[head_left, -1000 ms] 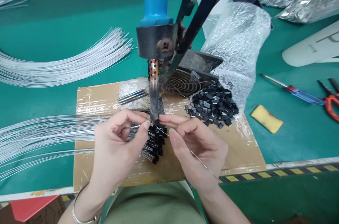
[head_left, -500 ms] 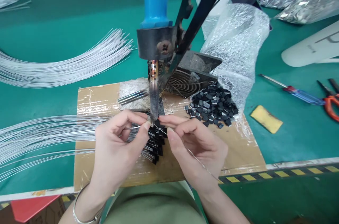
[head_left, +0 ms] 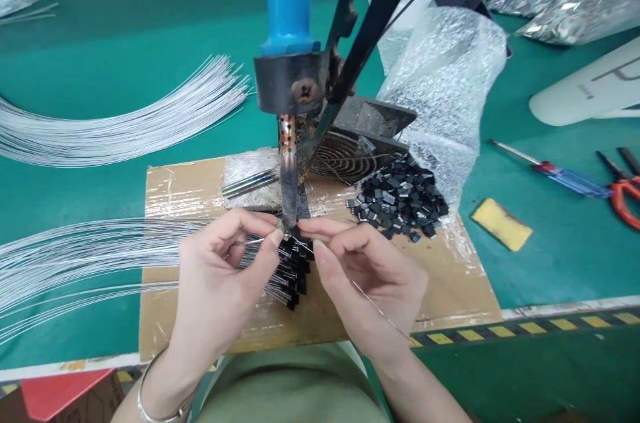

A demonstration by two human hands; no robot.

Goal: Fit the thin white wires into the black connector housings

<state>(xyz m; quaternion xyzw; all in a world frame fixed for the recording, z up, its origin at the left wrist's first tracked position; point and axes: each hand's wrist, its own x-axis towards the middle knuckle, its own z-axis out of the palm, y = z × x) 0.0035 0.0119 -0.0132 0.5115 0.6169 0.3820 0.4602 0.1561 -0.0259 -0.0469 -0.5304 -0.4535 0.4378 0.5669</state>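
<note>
Under the tip of a blue-handled soldering iron, my left hand is closed in a pinch; the small part and wire end between its fingertips are partly hidden. My right hand pinches a thin solder wire that runs back across the palm, its front end reaching the iron tip. Just below the fingertips lie black connectors on the ends of grey wires, which extend left beneath my left hand.
A cardboard sheet carries a pile of loose black pieces and a small fan. Another wire bundle lies at the left. Rightward are bubble wrap, a screwdriver, a yellow sponge and orange-handled pliers.
The whole view has shifted slightly, with the iron appearing a little further left. Both hands keep nearly the same pose at the tip.
</note>
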